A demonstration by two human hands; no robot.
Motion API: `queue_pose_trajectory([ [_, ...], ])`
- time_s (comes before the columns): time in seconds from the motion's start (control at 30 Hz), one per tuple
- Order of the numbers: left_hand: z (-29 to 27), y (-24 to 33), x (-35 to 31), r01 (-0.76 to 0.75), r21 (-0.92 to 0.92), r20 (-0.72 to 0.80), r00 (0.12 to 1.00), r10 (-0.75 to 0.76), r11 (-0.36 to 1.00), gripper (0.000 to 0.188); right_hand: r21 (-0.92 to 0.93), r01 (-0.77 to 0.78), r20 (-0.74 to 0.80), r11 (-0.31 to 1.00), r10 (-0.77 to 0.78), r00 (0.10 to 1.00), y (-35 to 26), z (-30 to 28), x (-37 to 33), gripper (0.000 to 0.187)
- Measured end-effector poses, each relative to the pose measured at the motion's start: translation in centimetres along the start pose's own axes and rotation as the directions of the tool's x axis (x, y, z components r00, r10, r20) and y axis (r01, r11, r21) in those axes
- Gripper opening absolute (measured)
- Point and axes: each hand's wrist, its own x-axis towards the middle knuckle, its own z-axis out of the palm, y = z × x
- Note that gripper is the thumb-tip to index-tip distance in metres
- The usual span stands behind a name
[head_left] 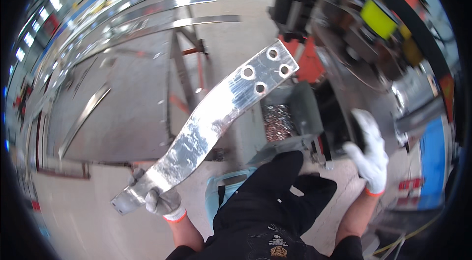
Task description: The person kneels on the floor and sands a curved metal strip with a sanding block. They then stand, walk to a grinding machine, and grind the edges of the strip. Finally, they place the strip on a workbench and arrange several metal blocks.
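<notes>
A long shiny busbar (206, 122), gently bent along its length, slants across the middle of the view. Several round holes pierce its far right end, while smaller holes show at the near left end. My left hand (164, 202), in a white and grey work glove, grips that near end with thumb and fingers on opposite edges. The rest of the bar sticks out unsupported in the air. To the right, my right hand (371, 154) wears a similar glove and holds nothing. Its thumb and fingers are apart, beside the dark machine (339, 58).
Below the machine sits a grey bin (310, 112) with small metal slugs (278, 122) inside. A metal worktable (128, 112) at left carries a loose strip (83, 120) and several long bars (206, 20). A light blue stool (211, 198) is under me; a blue cabinet (432, 159) stands right.
</notes>
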Motion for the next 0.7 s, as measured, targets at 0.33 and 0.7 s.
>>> queue_pose_trajectory([
  [0.33,7.7,-10.2,-3.2,0.22,0.271,-0.029,0.975,-0.221,0.937,0.076,0.793,-0.311,0.034,0.523,0.473,0.881,-4.1,-0.5,-2.0,0.05],
  [0.7,8.6,-13.3,-6.6,0.496,0.065,0.059,0.864,-0.499,0.866,0.067,0.917,-0.183,-0.081,0.355,0.613,0.786,-1.6,-1.2,-3.6,0.045],
])
